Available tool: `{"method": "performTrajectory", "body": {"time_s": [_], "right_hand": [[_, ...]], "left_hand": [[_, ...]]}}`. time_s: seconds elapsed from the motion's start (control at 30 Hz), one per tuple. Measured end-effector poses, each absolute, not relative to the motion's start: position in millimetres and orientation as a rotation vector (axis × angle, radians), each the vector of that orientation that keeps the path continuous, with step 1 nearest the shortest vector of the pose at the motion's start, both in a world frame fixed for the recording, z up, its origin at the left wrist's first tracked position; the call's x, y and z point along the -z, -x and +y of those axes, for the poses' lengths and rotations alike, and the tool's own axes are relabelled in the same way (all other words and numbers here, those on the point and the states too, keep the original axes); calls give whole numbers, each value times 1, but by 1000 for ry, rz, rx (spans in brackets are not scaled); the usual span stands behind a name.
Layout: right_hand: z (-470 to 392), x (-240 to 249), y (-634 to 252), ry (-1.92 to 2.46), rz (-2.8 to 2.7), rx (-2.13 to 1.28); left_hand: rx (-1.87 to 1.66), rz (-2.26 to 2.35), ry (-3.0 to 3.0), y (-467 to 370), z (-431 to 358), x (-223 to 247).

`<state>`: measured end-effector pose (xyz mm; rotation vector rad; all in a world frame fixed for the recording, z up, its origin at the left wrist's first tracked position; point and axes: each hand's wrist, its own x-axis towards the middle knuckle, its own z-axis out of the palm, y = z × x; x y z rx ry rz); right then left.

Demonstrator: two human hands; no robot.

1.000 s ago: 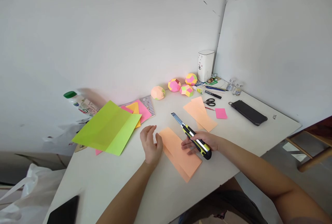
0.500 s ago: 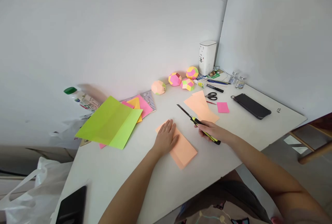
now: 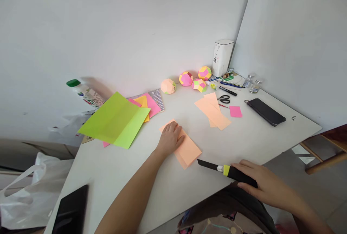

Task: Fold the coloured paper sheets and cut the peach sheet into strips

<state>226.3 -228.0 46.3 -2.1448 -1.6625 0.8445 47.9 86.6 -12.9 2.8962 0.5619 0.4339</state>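
A folded sheet of peach paper (image 3: 189, 149) lies on the white table, one layer showing beyond the other along its near left edge. My left hand (image 3: 170, 138) rests flat on its upper left part, fingers stretched out and pressing it down. In my right hand (image 3: 256, 179) is a black and yellow utility knife (image 3: 238, 174), gripped by its handle over the table's front edge. The long dark blade (image 3: 207, 164) is out and points left, its tip close to the paper's near right corner. Strips of peach paper (image 3: 213, 111) lie farther back.
Green paper (image 3: 116, 122) lies at the left near a green-capped bottle (image 3: 85, 93). Several paper balls (image 3: 186, 79) line the wall. Scissors (image 3: 224, 99), a pink paper square (image 3: 235, 111) and a black phone case (image 3: 265, 111) lie at the right. A dark tablet-like object (image 3: 71, 210) sits at front left.
My right hand has come back toward me and to the right with the knife, whose blade now points left. My left hand stays on the paper. The view has shifted slightly.
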Motion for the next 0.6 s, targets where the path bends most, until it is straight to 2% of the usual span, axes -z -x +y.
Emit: {"method": "performTrajectory", "body": {"time_s": [0.33, 0.6], "right_hand": [[-228, -47, -220, 2205, -1731, -700], [-222, -41, -214, 2242, -1753, -529]], "left_hand": [[-457, 572, -2934, -51, 80, 15], [-361, 762, -2957, -58, 57, 21]]}}
